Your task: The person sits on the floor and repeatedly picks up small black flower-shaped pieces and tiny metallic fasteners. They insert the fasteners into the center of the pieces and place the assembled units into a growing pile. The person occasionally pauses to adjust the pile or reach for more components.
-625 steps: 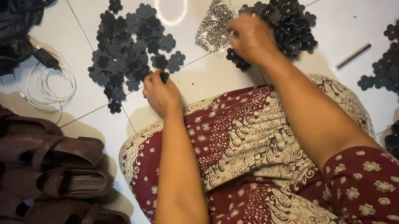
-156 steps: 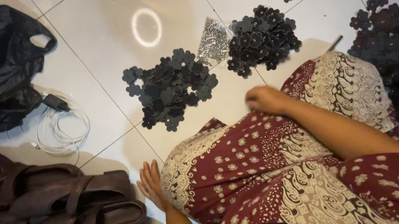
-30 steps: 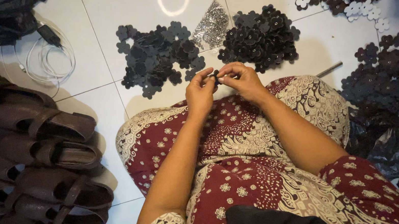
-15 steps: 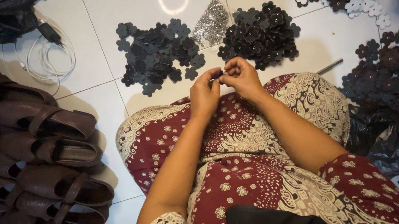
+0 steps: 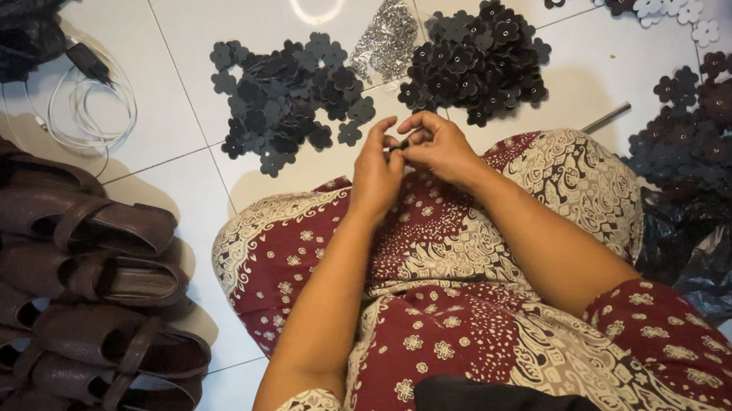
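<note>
Fingertips of both hands meet above the lap and pinch a small dark piece (image 5: 398, 145) between them; it is too small to tell exactly what it is. The left hand (image 5: 378, 174) curls closed, thumb and forefinger pressed on the piece from the left. The right hand (image 5: 441, 144) is closed in the same way, gripping the piece from the right, so the two hands touch at the fingertips.

Both forearms rest over a dark red patterned skirt (image 5: 456, 316) with cream panels. Just beyond the hands, on the white tiled floor (image 5: 174, 33), lie two heaps of flat flower shapes: a grey heap (image 5: 285, 94) to the left and a black heap (image 5: 475, 64) to the right. Between them sits a small pile of silvery bits (image 5: 386, 38). A thin metal rod (image 5: 605, 117) lies just right of the skirt. More dark flowers (image 5: 714, 131) are spread further right. Rows of brown sandals (image 5: 68, 301) fill the left edge, with a white cable (image 5: 85, 110) above them.
</note>
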